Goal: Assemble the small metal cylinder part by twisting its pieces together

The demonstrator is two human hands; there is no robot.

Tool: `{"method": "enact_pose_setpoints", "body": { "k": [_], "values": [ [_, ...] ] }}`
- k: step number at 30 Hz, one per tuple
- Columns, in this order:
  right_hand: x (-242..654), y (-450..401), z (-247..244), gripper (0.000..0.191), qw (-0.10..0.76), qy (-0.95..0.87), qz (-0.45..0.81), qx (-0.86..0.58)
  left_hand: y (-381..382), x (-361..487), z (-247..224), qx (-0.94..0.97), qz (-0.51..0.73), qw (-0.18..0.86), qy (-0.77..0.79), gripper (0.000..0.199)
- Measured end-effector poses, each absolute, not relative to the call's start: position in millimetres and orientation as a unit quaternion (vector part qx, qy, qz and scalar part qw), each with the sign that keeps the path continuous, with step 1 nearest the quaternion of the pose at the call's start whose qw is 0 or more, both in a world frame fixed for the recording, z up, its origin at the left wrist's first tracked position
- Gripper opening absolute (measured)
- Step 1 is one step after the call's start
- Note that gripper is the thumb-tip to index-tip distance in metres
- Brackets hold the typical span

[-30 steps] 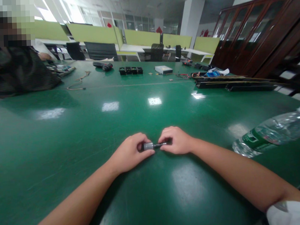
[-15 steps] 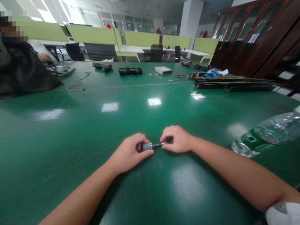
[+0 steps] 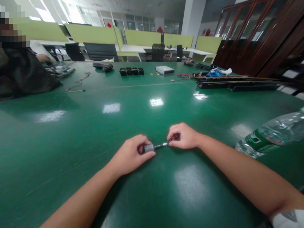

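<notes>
Left hand (image 3: 133,154): its thumb and fingers were closed around a grey cylinder (image 3: 149,147), whose rear part was hidden in the palm.
Thin rod (image 3: 160,145): it stuck out of the cylinder toward three o'clock, its tip bright.
Right hand (image 3: 186,136): thumb and fingertips were pinched together on a small dark piece (image 3: 170,140), mostly covered, just beyond the rod's tip; whether the two touched could not be told.
Green table (image 3: 132,123): the cylinder lay low over its glossy top, at the clock's centre.
Water bottle (image 3: 265,138): on its side at three o'clock, beyond the right forearm.
Dark bars (image 3: 253,87): stacked at two o'clock.
White box (image 3: 164,70): far off, between twelve and one.
Black block (image 3: 132,71): almost at twelve.
Cable (image 3: 75,90): loosely curved, between ten and eleven.
Person in dark clothing (image 3: 18,73): at ten, near the table's edge.
</notes>
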State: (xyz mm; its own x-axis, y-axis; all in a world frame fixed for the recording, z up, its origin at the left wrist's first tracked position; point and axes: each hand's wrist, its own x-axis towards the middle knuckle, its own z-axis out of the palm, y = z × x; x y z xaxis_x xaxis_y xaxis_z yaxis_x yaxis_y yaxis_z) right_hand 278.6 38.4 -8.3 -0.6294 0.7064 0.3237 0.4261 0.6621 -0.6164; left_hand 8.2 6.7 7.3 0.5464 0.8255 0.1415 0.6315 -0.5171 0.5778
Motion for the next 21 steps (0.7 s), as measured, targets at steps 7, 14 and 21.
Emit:
{"method": "enact_pose_setpoints", "body": {
  "k": [7, 14, 21],
  "values": [
    [270.1, 34.3, -9.4, 0.008, 0.270, -0.875, 0.246, -0.318, 7.0, 7.8, 6.4, 0.848, 0.200, 0.235, 0.432, 0.026],
    [247.6, 19.4, -9.2, 0.018, 0.268, -0.902, 0.181, -0.286, 8.0, 7.5, 4.1, 0.849, 0.223, 0.233, 0.419, 0.022],
    [247.6, 18.4, -10.5, 0.025, 0.269, -0.904, 0.184, -0.276, 6.7, 7.4, 7.1, 0.847, 0.215, 0.237, 0.424, 0.025]
  ]
}}
